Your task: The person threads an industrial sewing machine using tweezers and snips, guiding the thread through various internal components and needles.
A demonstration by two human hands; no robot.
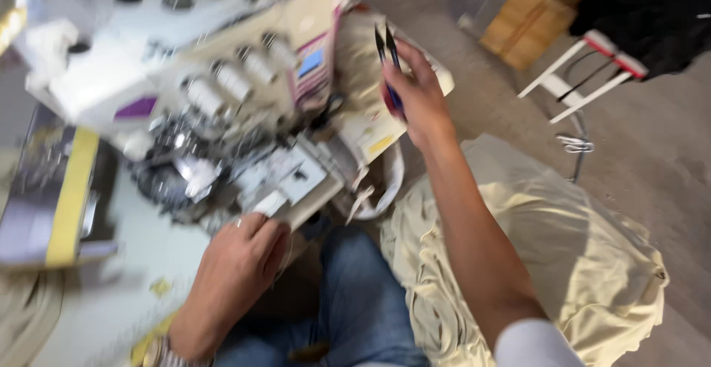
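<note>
A: Far left of the frame first. What lies there?

B: A grey box with a yellow stripe (63,197), blurred, on the pale table (141,256). Above it, upper left, the cream overlock sewing machine (185,63) fills the frame. Tension dials (229,78) run across its front; the lower cover is swung open and the metal looper parts (185,167) show.

A: My hands?

B: Your left hand (237,263) sits low, centre-left. Fingers curled down onto the open front edge of the machine, pressing on it. I cannot tell if anything is pinched under them; motion blur hides the fingertips. A watch (159,352) shows at that wrist, bottom edge.

A: And the other one?

B: Your right hand (415,93) is raised, upper centre, just right of the machine. It is closed around a pair of thread snips (388,48); dark blades point up above the fingers, a blue-red handle shows inside the palm. The snips are clear of the machine, in the air.

A: Below?

B: Blue jeans (355,293), bottom centre. Right of them, a heap of pale yellow fabric (563,256) lies on the grey floor (666,159), under your right forearm.

A: Further right?

B: Upper right: a wooden box (529,19), then a white stand with red trim (585,71) and dark cloth (652,11) over it.
</note>
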